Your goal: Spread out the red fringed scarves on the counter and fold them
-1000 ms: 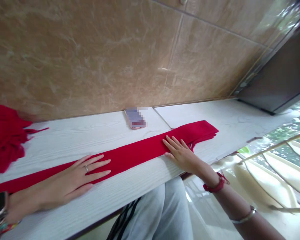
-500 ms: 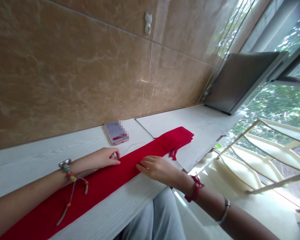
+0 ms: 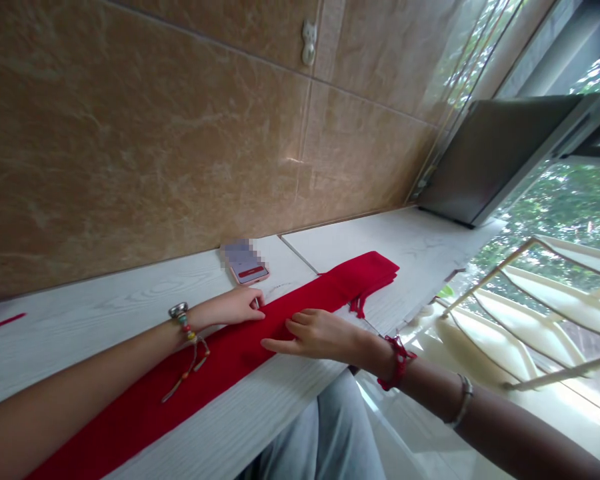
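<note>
A long red scarf lies flat along a white wood-grain tabletop, its folded fringed end at the right. My left hand pinches the scarf's far edge with closed fingers. My right hand grips the near edge just opposite, fingers curled on the cloth, index finger pointing left. Both hands sit close together at the scarf's middle.
A pink phone lies by the brown tiled wall. A dark open window pane stands at the table's far right end. Pale railings and my grey-trousered knee lie beyond the near edge.
Both hands went from lying flat on the scarf to pinching its edges. My left hand moved right along the scarf to meet the right one. The view swung right.
</note>
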Tool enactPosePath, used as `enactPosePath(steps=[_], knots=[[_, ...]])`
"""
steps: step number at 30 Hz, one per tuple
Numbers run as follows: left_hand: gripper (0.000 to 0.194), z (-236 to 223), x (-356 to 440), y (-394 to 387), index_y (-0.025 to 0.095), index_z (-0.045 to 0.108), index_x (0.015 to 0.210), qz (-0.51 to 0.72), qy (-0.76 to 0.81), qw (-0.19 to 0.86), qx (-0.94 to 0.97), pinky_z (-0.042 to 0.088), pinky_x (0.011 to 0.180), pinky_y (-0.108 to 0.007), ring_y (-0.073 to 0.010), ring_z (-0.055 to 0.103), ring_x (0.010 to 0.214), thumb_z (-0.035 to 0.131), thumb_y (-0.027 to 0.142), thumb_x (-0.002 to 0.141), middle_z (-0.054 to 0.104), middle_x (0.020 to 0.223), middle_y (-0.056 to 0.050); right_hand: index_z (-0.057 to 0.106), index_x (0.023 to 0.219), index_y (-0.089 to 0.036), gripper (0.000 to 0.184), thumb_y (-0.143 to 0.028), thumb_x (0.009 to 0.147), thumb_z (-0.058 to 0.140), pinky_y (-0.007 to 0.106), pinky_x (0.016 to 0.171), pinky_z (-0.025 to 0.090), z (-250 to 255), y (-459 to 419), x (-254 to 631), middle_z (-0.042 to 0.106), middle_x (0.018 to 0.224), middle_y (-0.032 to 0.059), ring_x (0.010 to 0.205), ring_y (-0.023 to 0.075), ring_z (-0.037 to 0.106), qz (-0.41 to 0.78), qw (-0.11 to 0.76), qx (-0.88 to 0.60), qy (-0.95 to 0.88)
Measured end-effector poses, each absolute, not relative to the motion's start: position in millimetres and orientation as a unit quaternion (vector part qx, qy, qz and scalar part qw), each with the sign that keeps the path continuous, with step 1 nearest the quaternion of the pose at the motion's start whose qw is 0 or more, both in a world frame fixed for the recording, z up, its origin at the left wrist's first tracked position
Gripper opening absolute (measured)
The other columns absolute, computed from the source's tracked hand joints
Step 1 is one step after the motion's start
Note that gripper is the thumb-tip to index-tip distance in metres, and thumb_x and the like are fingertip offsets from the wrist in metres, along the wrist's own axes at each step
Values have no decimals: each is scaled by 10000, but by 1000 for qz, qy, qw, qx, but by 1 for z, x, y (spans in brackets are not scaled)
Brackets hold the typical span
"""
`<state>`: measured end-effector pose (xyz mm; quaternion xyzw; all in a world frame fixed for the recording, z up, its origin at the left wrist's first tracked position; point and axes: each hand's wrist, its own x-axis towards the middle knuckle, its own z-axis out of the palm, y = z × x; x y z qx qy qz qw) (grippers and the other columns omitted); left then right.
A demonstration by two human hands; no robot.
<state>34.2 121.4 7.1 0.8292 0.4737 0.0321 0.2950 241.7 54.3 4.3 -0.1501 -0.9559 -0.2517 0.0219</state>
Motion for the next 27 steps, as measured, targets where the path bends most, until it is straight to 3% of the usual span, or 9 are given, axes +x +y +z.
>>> enactPosePath(steps=[8,13,20,27], knots=[[182,3,37,126,171,519,751,41,475,292,829,337,523,-219,-140,487,602,552,225,580,538,634,29,411,1114,-278,291,-99,899,328,258,540,294,-8,67,242,513,791,-6,637,113,450,-285,75,-102,-950],[145,5,36,130,167,516,658,28,460,311,831,317,511,-226,-135,452,574,542,287,580,511,587,29,432,1123,-204,261,-101,904,333,285,602,314,-6,62,238,538,828,17,693,121,459,-281,101,-114,-948],[216,1,31,131,165,472,557,10,453,331,828,257,464,-231,-108,355,499,531,369,591,443,509,39,520,751,-149,207,-110,888,370,289,521,271,-16,54,219,507,695,20,625,126,445,-296,153,-172,-927],[324,27,28,128,156,530,710,39,446,396,802,325,571,-231,-126,429,629,539,473,647,494,651,28,546,872,-114,152,-94,875,395,284,476,252,-5,51,227,486,634,3,536,107,422,-334,192,-207,-899]])
